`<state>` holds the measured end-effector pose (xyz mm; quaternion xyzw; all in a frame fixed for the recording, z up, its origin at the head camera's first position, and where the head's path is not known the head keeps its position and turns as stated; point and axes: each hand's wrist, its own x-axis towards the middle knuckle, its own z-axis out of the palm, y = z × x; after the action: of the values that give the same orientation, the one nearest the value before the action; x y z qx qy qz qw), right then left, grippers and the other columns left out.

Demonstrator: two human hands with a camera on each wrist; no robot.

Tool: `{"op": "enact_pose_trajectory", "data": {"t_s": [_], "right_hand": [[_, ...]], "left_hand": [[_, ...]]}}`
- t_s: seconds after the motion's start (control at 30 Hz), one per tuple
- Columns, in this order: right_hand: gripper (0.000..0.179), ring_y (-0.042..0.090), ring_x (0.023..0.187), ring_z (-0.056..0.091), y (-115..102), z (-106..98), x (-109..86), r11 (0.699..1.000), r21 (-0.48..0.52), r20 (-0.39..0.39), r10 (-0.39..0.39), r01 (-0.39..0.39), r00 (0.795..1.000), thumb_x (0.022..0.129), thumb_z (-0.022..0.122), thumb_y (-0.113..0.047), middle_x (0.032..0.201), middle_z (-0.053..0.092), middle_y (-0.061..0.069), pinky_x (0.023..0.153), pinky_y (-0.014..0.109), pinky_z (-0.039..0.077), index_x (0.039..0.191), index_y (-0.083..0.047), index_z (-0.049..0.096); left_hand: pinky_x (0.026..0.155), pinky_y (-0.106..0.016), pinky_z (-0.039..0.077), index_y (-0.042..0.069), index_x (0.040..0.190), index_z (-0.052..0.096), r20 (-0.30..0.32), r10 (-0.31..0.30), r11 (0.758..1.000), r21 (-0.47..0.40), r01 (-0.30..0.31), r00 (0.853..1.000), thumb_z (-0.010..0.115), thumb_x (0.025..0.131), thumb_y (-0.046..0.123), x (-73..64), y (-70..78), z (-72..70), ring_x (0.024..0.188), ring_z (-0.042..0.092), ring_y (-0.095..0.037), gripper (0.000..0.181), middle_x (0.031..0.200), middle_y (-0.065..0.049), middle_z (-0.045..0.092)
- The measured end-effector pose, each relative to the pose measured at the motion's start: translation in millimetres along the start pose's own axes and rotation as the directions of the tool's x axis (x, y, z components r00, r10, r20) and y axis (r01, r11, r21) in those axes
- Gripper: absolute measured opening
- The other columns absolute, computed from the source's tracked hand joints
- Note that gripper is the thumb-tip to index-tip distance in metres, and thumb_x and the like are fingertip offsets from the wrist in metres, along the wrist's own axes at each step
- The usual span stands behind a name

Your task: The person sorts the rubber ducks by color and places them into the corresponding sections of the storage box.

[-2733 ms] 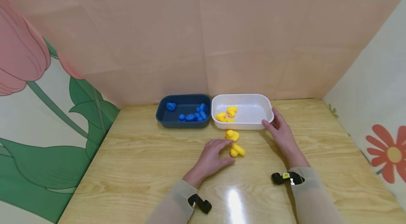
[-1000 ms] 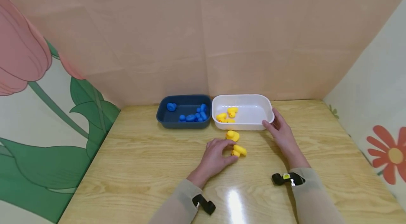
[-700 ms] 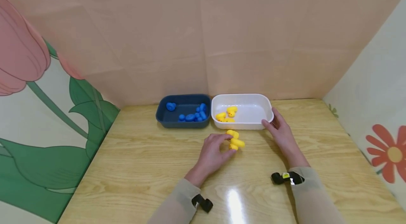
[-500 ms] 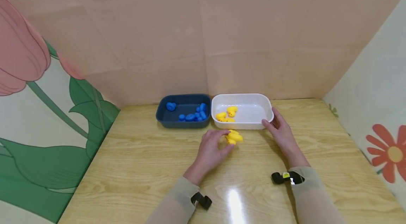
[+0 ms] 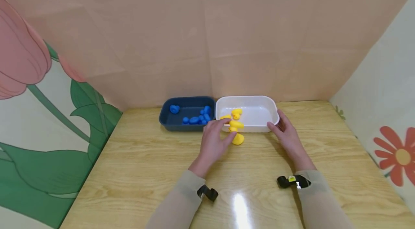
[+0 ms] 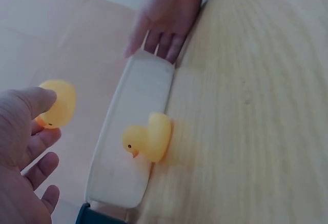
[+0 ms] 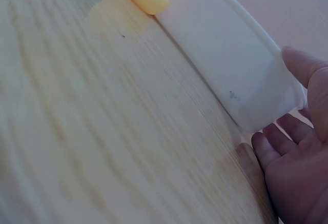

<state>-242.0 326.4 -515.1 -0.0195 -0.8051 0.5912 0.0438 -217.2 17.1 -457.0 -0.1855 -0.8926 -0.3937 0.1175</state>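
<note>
A yellow rubber duck is pinched between the thumb and fingers of my left hand, raised in front of the white tray at its front edge. Another rubber duck stands on the table just below it; the left wrist view shows this duck against the tray's front wall. With thumb near the rim and fingers along the end wall, my right hand holds the tray's right front corner. In the right wrist view that hand grips the white tray's corner. Several yellow ducks lie inside the tray, partly hidden by my left hand.
To the left of the white tray, side by side with it, stands a dark blue tray holding several small blue toys. Both trays stand at the back of the wooden table, before a pinkish cloth backdrop.
My left hand has taken hold of the nearer duck, lifted it and carried it forward past the other duck to the tray's front edge. My right hand has stayed at the tray's corner.
</note>
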Motion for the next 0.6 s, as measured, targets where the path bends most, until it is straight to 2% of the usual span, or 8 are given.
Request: {"op": "enact_pose_trajectory", "data": {"t_s": [0.23, 0.47, 0.6], "right_hand": [[0.095, 0.037, 0.166, 0.023, -1, 0, -1.7, 1.0, 0.0, -0.006, 0.001, -0.001, 1.0, 0.111, 0.067, -0.045, 0.183, 0.015, 0.013, 0.127, 0.033, 0.033, 0.179, -0.021, 0.006], [0.094, 0.039, 0.166, 0.024, 0, 3, -1.0, 1.0, 0.005, -0.005, -0.004, 0.004, 1.0, 0.111, 0.067, -0.044, 0.183, 0.016, 0.015, 0.129, 0.044, 0.031, 0.179, -0.02, 0.007], [0.094, 0.038, 0.165, 0.026, 0, 4, -0.7, 1.0, -0.004, -0.006, 0.008, -0.008, 1.0, 0.111, 0.067, -0.046, 0.183, 0.018, 0.013, 0.127, 0.036, 0.033, 0.179, -0.023, 0.007]], "left_hand": [[0.115, -0.047, 0.043, 0.019, 0.15, 0.068, -0.025, 0.004, 1.0, -0.01, -0.004, 1.0, 0.08, 0.105, 0.035, 17.6, 4.9, 9.1, 0.136, 0.052, -0.023, 0.049, 0.145, 0.004, 0.071], [0.119, -0.045, 0.039, 0.021, 0.149, 0.069, -0.056, -0.009, 0.999, 0.038, 0.011, 0.998, 0.079, 0.105, 0.036, 33.3, 2.3, 25.0, 0.138, 0.053, -0.025, 0.047, 0.145, 0.003, 0.071], [0.119, -0.045, 0.039, 0.022, 0.148, 0.07, -0.067, -0.032, 0.998, 0.046, 0.035, 0.997, 0.079, 0.105, 0.038, 39.8, 2.0, 31.4, 0.138, 0.054, -0.024, 0.047, 0.144, 0.004, 0.072]]}}
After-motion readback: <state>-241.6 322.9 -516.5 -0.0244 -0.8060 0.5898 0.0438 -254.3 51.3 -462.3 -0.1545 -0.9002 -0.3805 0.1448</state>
